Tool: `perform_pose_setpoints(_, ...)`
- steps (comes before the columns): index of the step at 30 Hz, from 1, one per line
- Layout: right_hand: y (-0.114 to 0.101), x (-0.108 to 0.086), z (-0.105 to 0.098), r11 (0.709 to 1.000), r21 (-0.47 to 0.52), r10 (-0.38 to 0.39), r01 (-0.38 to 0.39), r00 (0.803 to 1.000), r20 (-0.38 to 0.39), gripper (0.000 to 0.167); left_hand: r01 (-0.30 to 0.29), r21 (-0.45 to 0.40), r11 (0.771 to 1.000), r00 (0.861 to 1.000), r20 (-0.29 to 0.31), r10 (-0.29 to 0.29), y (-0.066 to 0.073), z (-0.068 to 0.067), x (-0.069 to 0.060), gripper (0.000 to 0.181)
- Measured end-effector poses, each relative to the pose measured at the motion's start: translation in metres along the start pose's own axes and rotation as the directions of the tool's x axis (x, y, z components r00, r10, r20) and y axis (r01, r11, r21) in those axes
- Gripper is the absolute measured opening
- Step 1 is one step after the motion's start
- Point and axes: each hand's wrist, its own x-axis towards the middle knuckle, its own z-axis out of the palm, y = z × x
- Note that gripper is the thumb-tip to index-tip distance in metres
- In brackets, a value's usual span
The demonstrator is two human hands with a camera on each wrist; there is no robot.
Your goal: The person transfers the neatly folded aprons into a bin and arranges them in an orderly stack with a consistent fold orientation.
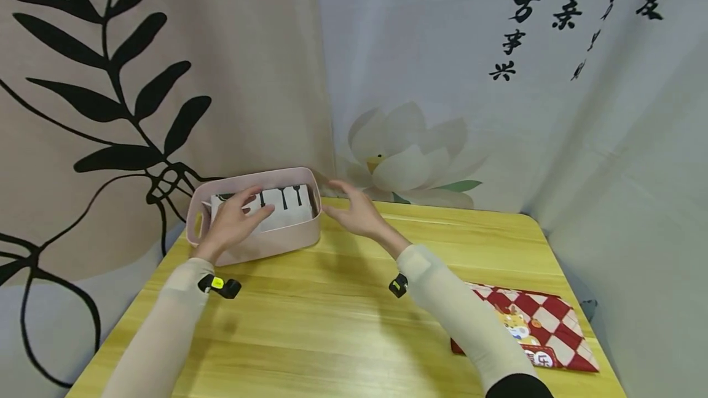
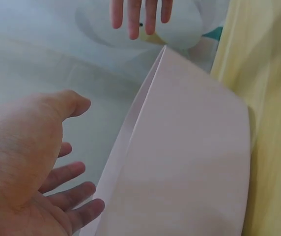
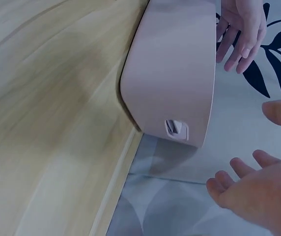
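Observation:
A pink plastic storage bin (image 1: 282, 241) stands at the back left of the wooden table. Inside it lies a white item with dark markings (image 1: 293, 215), partly hidden by my left hand (image 1: 232, 225). That hand hovers over the bin's left part, fingers spread and relaxed, gripping nothing. Just off the bin's right end is my right hand (image 1: 358, 210), its fingers loosely extended and holding nothing. From the right wrist view, the bin's end wall (image 3: 155, 115) shows a handle hole, with a gap between it and my right hand (image 3: 263, 194).
A red-and-white checkered packet (image 1: 553, 324) with a cartoon figure lies at the table's right, partly behind my right forearm. Behind the table hang curtains (image 1: 265, 78) printed with leaves, a flower and characters. The bin sits near the table's back edge.

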Motion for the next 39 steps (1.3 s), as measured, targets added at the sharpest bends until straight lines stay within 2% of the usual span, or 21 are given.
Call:
perform_pose_setpoints(5,0.006,-0.011,-0.009,1.0,-0.016,-0.01,0.01,1.0,-0.003,0.072,-0.057,-0.004,0.998,0.998,0.006,0.057,0.011,0.005,0.002,0.074)
perform_pose_setpoints(10,0.011,-0.023,-0.019,0.999,-0.026,-0.019,0.018,1.0,-0.018,0.072,-0.088,0.001,0.996,0.996,0.011,0.088,0.023,0.014,0.004,0.073)
perform_pose_setpoints(21,0.025,-0.055,-0.04,0.999,-0.051,-0.004,0.003,0.999,-0.032,0.074,-0.188,-0.051,0.981,0.981,0.045,0.19,0.044,0.045,0.008,0.071)
perform_pose_setpoints(31,0.035,-0.081,-0.054,0.998,-0.07,-0.001,-0.003,0.999,-0.052,0.072,-0.232,-0.064,0.971,0.97,0.064,0.236,0.064,0.066,0.007,0.071)
perform_pose_setpoints(39,0.041,-0.101,-0.062,0.997,-0.078,0.024,-0.03,0.997,-0.075,0.074,-0.262,-0.096,0.96,0.959,0.088,0.271,0.086,0.083,0.003,0.075)
